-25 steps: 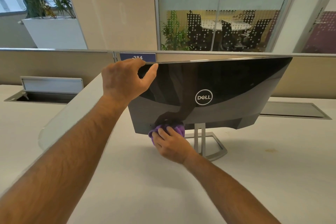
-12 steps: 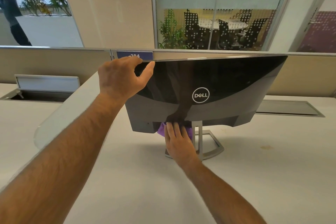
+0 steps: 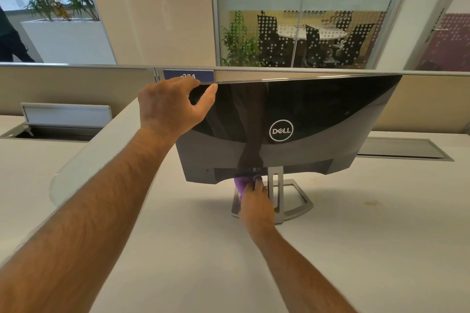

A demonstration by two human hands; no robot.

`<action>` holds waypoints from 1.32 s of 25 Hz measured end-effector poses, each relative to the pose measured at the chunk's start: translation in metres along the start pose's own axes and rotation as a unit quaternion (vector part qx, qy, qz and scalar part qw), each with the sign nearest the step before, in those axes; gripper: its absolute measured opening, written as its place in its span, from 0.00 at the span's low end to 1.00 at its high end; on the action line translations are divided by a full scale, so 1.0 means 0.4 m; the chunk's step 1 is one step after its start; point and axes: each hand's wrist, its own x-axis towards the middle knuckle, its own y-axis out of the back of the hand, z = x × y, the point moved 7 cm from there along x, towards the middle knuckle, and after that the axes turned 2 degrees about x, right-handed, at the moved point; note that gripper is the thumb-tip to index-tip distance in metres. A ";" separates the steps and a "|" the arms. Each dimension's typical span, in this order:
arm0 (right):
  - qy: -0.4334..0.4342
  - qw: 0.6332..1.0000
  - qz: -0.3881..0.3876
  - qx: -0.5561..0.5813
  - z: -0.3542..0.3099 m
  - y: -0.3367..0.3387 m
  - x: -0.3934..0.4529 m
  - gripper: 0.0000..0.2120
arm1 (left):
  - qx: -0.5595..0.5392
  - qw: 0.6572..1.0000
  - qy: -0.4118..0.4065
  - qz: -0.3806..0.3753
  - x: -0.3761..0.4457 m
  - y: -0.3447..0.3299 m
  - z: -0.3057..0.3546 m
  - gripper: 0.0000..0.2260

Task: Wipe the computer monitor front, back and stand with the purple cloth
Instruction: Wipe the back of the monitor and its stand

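the left hand (image 3: 170,107) grips the upper left corner of the computer monitor (image 3: 300,119), fingers curled over the top edge and thumb spread against the glossy back, which faces the onlooker. the monitor stands near the far edge of the desk (image 3: 368,249). below its lower edge, the right hand (image 3: 255,202) presses the bunched purple cloth (image 3: 240,183) against the left side of the stand (image 3: 276,185), fingers together and curled round the cloth. to wipe well, it seems best to keep the corner braced so the panel cannot tilt, and to run the cloth along the whole upright and then round the base frame.
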 end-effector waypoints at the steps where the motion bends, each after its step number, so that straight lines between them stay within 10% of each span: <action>1: -0.001 1.000 0.006 0.030 0.004 0.004 0.003 0.31 | 0.001 1.000 0.003 -0.001 0.001 -0.001 -0.001 0.24; 5: 0.009 0.989 0.118 0.088 0.008 0.033 -0.003 0.32 | 0.002 1.000 0.013 -0.002 0.003 -0.005 -0.005 0.26; 14: 0.336 0.937 0.081 0.057 -0.069 0.004 -0.177 0.37 | 0.004 1.000 0.017 0.008 0.002 -0.008 -0.004 0.26; 33: 0.146 0.950 -0.129 -0.243 0.034 -0.088 -0.056 0.25 | -0.004 0.999 0.037 0.003 0.001 -0.009 -0.005 0.26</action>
